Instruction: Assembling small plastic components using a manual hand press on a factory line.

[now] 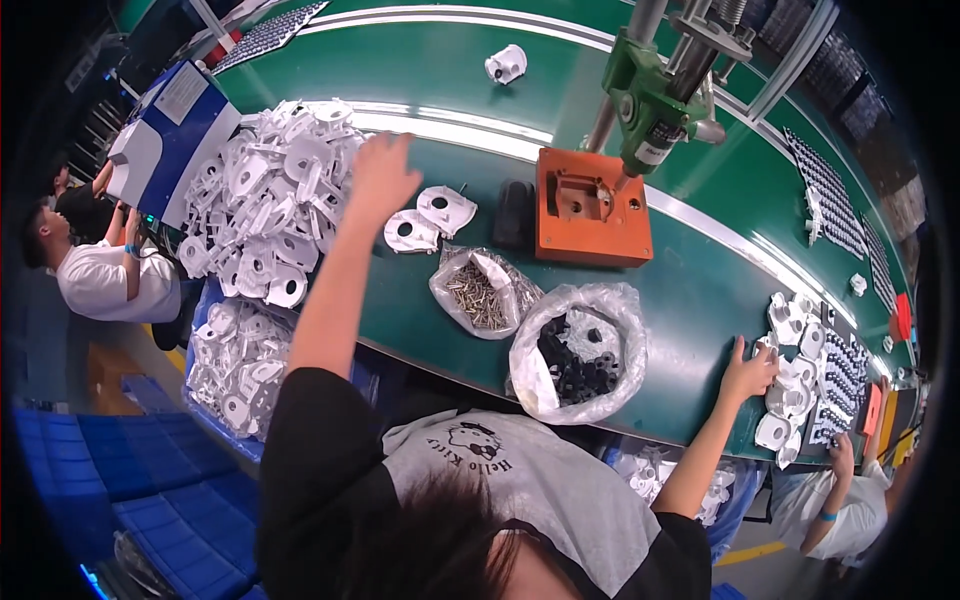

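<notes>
My left hand [385, 178] is stretched over the far right edge of a big heap of white plastic housings [268, 180]. Its fingers are apart, and no part shows in them. Two flat white housings [430, 220] with round holes lie on the bench to the right of that arm. Over at the right, my right hand [750, 372] is at the edge of a group of white housings [790, 390]. The thumb stands apart from the fingers, whose tips reach the nearest pieces; nothing shows gripped.
A green hand press [655, 110] stands over an orange fixture block [590, 215], with a black block [514, 215] beside it. Nearer are bags of metal pins [478, 300] and black plastic parts [580, 360]. Co-workers [125, 270] sit left and right; a white-blue machine [165, 140] stands at left.
</notes>
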{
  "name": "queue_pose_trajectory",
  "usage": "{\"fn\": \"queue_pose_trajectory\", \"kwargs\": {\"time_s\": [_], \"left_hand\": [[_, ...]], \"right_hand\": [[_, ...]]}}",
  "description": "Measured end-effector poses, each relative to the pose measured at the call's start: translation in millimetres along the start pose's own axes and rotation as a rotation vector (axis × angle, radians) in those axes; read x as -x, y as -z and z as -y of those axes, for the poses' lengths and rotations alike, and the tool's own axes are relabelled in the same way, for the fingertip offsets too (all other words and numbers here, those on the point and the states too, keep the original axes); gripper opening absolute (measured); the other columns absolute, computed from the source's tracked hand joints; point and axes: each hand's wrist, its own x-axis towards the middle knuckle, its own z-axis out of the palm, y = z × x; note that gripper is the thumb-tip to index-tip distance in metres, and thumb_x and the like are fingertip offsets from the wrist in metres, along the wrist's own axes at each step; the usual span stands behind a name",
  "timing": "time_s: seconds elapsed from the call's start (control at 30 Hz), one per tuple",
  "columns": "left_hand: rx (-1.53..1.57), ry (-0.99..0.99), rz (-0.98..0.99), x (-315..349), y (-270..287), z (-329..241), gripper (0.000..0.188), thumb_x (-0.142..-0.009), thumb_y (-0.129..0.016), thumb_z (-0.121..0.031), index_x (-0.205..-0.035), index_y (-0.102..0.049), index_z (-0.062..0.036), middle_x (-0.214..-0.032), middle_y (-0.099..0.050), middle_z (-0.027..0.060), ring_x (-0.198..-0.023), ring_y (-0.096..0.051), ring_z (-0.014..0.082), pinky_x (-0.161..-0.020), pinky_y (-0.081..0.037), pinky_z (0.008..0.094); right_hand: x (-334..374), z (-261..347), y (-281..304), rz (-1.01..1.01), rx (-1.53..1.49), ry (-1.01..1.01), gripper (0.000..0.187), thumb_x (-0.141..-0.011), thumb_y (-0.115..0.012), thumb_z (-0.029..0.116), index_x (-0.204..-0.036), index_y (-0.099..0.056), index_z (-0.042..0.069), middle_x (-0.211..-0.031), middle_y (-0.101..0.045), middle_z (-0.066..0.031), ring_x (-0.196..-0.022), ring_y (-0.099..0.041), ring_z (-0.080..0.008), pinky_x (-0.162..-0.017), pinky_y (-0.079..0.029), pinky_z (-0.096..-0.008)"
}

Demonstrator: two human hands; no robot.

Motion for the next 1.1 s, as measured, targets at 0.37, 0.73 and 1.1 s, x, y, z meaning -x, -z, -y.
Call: {"fn": "queue_pose_trajectory", "kwargs": {"time_s": [0.37,0.73,1.1], "left_hand": [[-0.272,0.002,0.008,18,-15,55,0.03,-0.072,-0.063,-0.021,-0.095,-0.056,-0.0044,-0.095,-0.063,0.0145,-0.094,-0.06,0.0308,-0.076,-0.046,0.0446],[1.143,0.369,-0.071,21,43,23,0.032,-0.085,-0.065,-0.017,-0.106,-0.049,0.0009,-0.085,-0.057,0.0042,-0.074,-0.055,0.0095,-0.06,-0.045,0.0215],[2.03,0.016,0.163,99,33,-128,0.045,-0.078,-0.063,0.003,-0.116,-0.039,-0.0027,-0.118,-0.049,0.0149,-0.107,-0.054,0.0229,-0.091,-0.049,0.0364]], "right_hand": [[15,19,31,0.071,-0.167,0.097,0.062,-0.074,-0.07,0.03,-0.126,-0.043,0.009,-0.107,-0.052,-0.0156,-0.101,-0.051,-0.0367,-0.079,-0.041,-0.0511],[25,59,139,0.552,-1.678,-0.363,0.032,-0.094,-0.05,0.02,-0.12,-0.048,0.002,-0.099,-0.059,-0.0101,-0.085,-0.061,-0.0167,-0.072,-0.053,-0.0286],[73,217,191,0.973,-2.041,0.09,0.073,-0.072,-0.075,0.025,-0.132,-0.04,0.002,-0.112,-0.055,-0.0094,-0.099,-0.055,-0.0163,-0.088,-0.042,-0.0275]]}}
